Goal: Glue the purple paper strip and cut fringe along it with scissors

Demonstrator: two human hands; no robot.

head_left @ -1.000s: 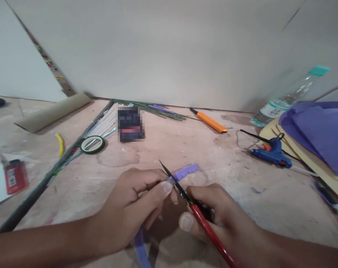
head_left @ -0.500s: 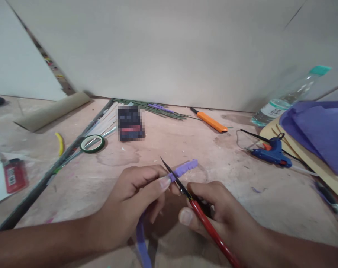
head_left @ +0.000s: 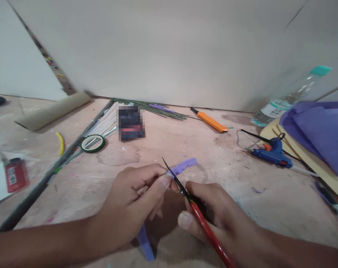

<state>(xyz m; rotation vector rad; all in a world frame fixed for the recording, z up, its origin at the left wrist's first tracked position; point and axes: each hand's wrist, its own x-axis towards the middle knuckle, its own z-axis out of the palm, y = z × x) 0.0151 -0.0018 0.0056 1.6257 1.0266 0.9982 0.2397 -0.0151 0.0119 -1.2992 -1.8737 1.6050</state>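
A purple strip (head_left: 184,166) with a notched edge is pinched between the thumb and fingers of my left hand (head_left: 138,201). Its other end hangs below that hand, over the tabletop. My right hand (head_left: 219,212) is closed round red-handled scissors (head_left: 208,227). Their dark blades point up and to the left and cross the strip just beside my left thumb tip. Part of the scissor handles is hidden by my right fingers.
Behind my hands lie a pixelated dark box (head_left: 131,123), green tape (head_left: 93,143), green stems (head_left: 157,111) and an orange cutter (head_left: 212,122). A blue glue gun (head_left: 273,152), purple sheets (head_left: 322,130) and a tilted bottle (head_left: 286,102) are right; a cardboard tube (head_left: 54,111) is left.
The hanging end of the purple strip has swung slightly and its tip now shows. The scissors and my hands have shifted only a little.
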